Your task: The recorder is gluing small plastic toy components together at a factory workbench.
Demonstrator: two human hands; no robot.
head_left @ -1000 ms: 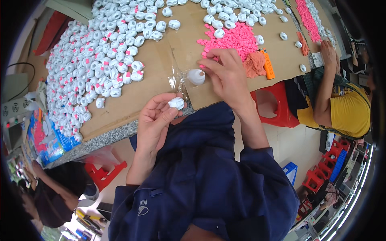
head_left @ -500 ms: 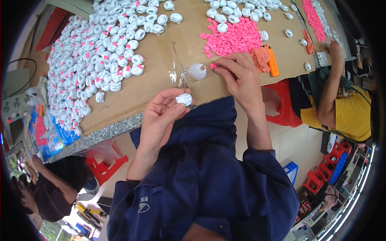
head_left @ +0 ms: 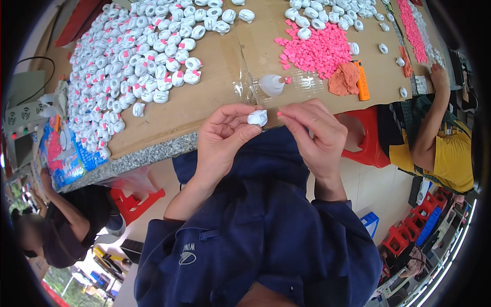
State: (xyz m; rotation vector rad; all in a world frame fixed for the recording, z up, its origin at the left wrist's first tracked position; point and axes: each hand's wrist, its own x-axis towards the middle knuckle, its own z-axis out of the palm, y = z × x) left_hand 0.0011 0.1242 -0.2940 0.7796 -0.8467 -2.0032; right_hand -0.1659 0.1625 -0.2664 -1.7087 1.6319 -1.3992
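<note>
My left hand [head_left: 227, 135] grips a small white rounded plastic piece [head_left: 257, 118] between thumb and fingers, above the table's front edge. Close to its right side, my right hand [head_left: 317, 130] pinches a tiny pink piece [head_left: 280, 114], mostly hidden by the fingertips. A gap separates it from the white piece. Beyond both hands, a translucent white squeeze bottle [head_left: 271, 85] lies on the cardboard with its tan nozzle pointing right. A pink bit [head_left: 288, 80] shows at the nozzle's tip.
Many white pieces [head_left: 148, 56], some with pink parts, cover the table's left. Loose pink pieces [head_left: 319, 48] are heaped at the far right, near an orange crumpled cloth [head_left: 343, 79] and an orange strip-shaped object [head_left: 360, 82]. Co-workers sit at both sides; a red stool [head_left: 368, 135] stands right.
My right hand has drawn back from the bottle's nozzle toward me. My left hand has raised the white piece, and the two hands are closer together. The whole view has shifted somewhat.
</note>
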